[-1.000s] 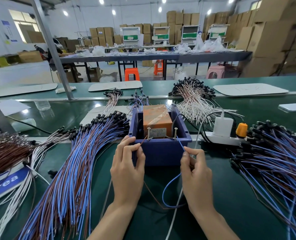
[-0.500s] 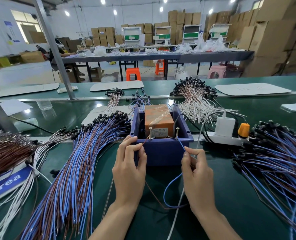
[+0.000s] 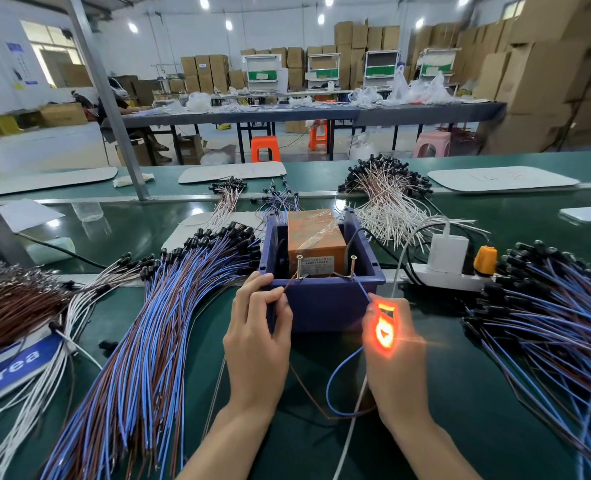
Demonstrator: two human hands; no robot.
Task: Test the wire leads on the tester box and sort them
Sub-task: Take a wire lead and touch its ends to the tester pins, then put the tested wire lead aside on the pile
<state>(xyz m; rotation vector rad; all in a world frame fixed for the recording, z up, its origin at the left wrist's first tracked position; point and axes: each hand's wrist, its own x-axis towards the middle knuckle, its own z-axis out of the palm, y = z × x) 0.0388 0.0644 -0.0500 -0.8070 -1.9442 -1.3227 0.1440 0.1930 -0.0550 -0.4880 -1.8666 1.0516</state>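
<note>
The green table [image 3: 460,393] fills the lower view. On its left side lies a broad bundle of blue and brown leads [image 3: 141,341], black caps pointing away from the person. A second blue and brown bundle [image 3: 564,323] fans out at the right. Farther back sits a heap of pale leads [image 3: 387,202]. In the middle stands the tester box [image 3: 321,303], a dark blue bin holding an orange unit [image 3: 316,237] wrapped in clear tape. Just right of it lies a white power strip [image 3: 449,277] with a white charger [image 3: 448,252] and an orange plug [image 3: 484,259] in it.

Both hands are in front of the box, each grasping one end of a single lead [image 3: 335,379] that loops on the table between them. The left hand [image 3: 257,341] pinches the brown end [image 3: 288,284] and holds it to the left screw [image 3: 299,268] on the box's front rim. The right hand [image 3: 394,351] is closed round the blue end [image 3: 361,289], which runs up to the right screw [image 3: 352,266]. An orange glow [image 3: 384,329] shines between its fingers (the source itself is too bright to make out).
</note>
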